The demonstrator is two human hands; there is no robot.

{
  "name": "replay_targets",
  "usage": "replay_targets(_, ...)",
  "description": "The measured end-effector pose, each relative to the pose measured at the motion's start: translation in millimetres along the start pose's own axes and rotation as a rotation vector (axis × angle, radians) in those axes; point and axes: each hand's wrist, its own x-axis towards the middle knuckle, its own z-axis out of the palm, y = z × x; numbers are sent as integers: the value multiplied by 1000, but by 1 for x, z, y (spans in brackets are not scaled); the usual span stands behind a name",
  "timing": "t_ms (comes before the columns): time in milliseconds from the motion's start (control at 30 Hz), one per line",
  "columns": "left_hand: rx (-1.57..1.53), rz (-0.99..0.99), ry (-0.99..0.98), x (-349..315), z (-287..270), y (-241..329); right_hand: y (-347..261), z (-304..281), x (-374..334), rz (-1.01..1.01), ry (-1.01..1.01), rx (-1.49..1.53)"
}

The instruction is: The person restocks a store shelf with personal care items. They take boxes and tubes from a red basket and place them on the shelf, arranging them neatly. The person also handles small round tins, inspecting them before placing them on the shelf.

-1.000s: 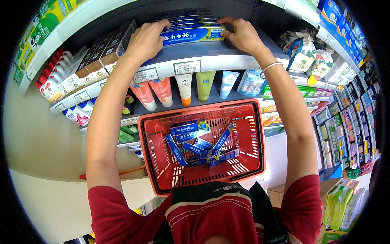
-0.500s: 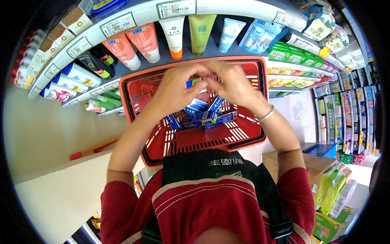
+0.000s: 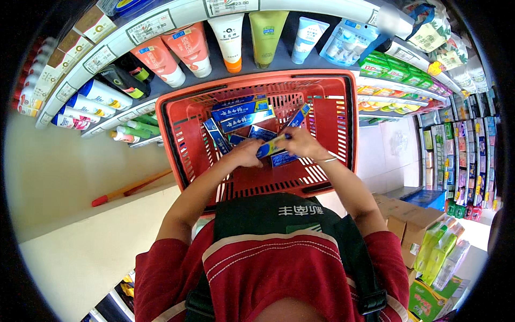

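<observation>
- Both hands are down inside the red shopping basket, which hangs in front of the person's chest.
- The left hand and the right hand pinch the two ends of one long blue-and-yellow box, holding it level just above the pile.
- More blue boxes lie jumbled on the basket floor, some flat, some leaning on the back wall.
- Upright tubes stand on the shelf beyond the basket.
</observation>
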Motion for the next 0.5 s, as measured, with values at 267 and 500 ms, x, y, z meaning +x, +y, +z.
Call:
replay_targets(267,-672,140,144,-60,-94,14,-19,-73,-39,23,22,539)
replay_targets(500,-665,154,294,-117,-164,66,-67,-96,-75,-439,138,455)
